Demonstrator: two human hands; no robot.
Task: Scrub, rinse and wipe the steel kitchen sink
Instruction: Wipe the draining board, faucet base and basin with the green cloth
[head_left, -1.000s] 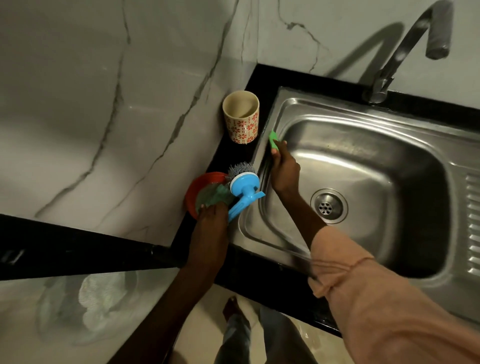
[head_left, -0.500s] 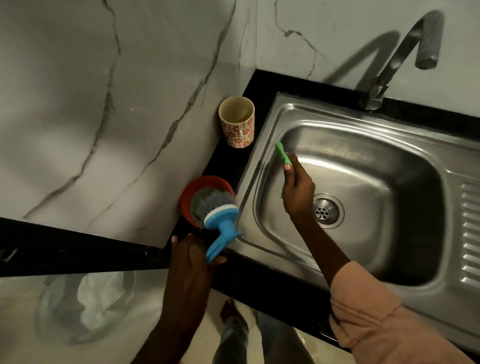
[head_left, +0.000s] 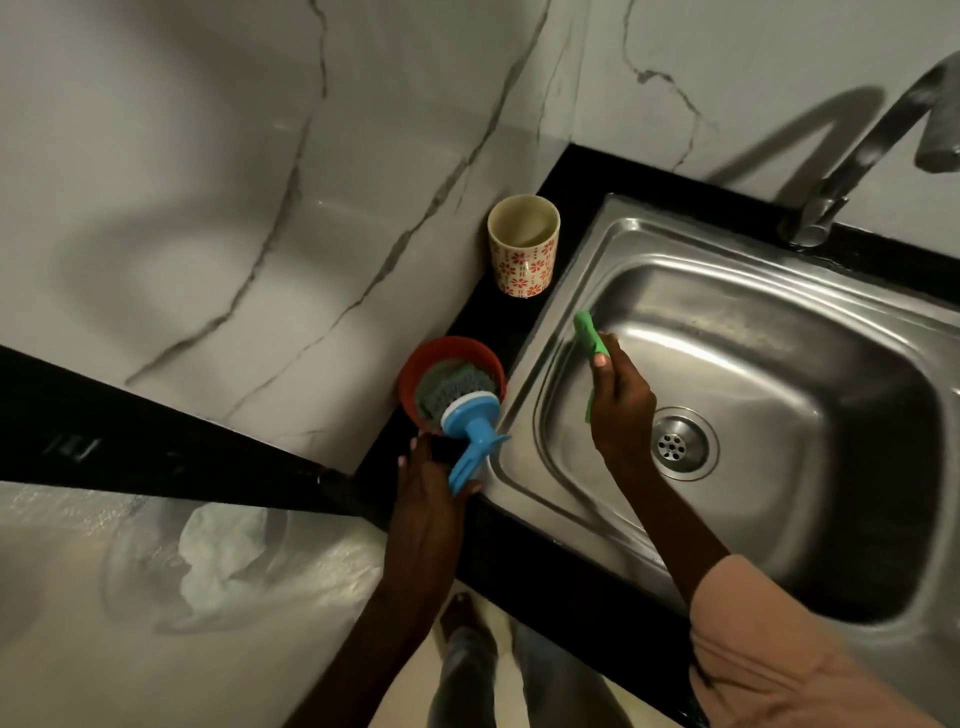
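The steel sink (head_left: 810, 332) fills the right side, its drain (head_left: 678, 443) near the basin's middle. My right hand (head_left: 621, 405) hangs over the basin's left part and grips a green scrub pad (head_left: 589, 338) that sticks out toward the left wall of the basin. My left hand (head_left: 431, 488) is at the counter's front edge, holding the blue handle of a steel-wire brush (head_left: 470, 431). The brush head lies in a red bowl (head_left: 415, 374) on the black counter strip left of the sink.
A cream cup with red flowers (head_left: 523, 247) stands on the black counter at the sink's back-left corner. The tap (head_left: 852, 176) rises at the back right. Marble walls enclose the corner on the left and at the back. My feet show on the floor below.
My left hand drew back from the red bowl to the counter's front edge, still on the blue brush. My right hand with the green pad moved from the left rim out over the basin.
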